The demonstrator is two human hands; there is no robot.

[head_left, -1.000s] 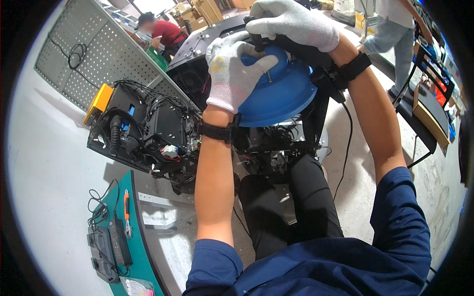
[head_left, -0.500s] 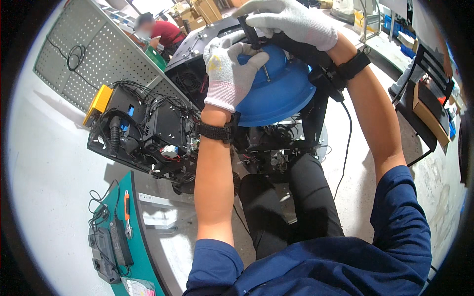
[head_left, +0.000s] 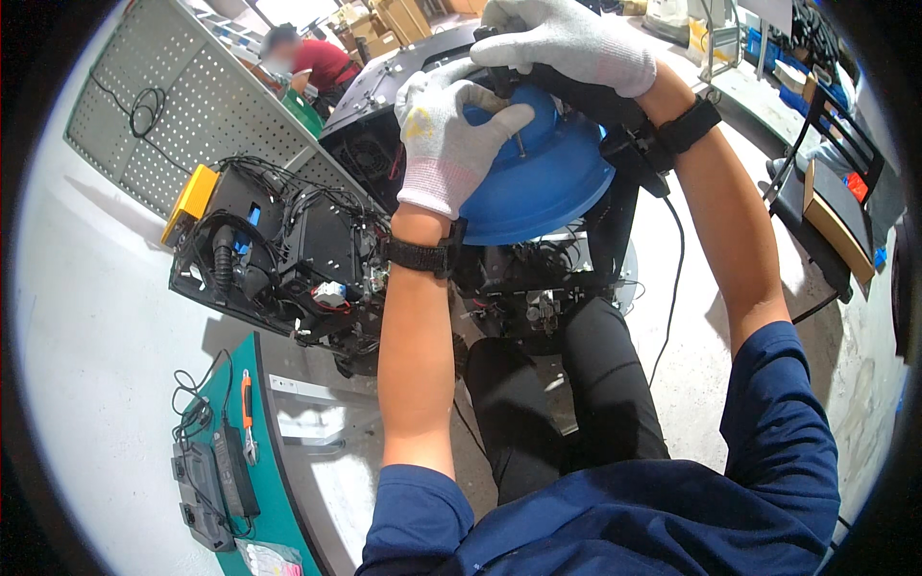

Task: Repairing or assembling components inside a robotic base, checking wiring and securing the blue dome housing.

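Both my hands wear white knit gloves and meet over a blue round cover at the top middle. My right hand is closed around the top of a black-handled screwdriver. My left hand grips lower on the same tool, with thumb and fingers curled about it. A short piece of metal shaft shows beyond my left thumb, pointing down at the blue cover. My left palm hides the cover's left side, and what the tip touches is too small to make out.
An opened black machine with dense wiring stands to the left, near a perforated metal panel. Lower left, a green table bears an adjustable wrench and a black power adapter. A chair stands right; a person in red works behind.
My right hand and the screwdriver handle have shifted slightly. Less of the metal shaft shows below my left thumb. At the far right, the standing person has moved mostly out of view.
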